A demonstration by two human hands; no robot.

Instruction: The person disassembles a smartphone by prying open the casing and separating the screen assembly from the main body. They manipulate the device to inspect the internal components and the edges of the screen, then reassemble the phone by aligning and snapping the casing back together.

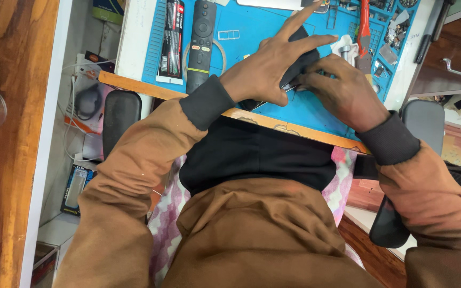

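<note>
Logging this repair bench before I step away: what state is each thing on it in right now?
Left hand: fingers spread, pressing flat on the black device.
Right hand: curled at the device's edge, fingertips against it.
Black device: lying on the blue mat, mostly covered.
Remote control: lying flat, untouched.
Blue mat: spread flat on the desk.
Red-handled tool: lying idle.

Bench [134,42] – blue mat [252,37], remote [202,42], maybe tweezers [364,32].
</note>
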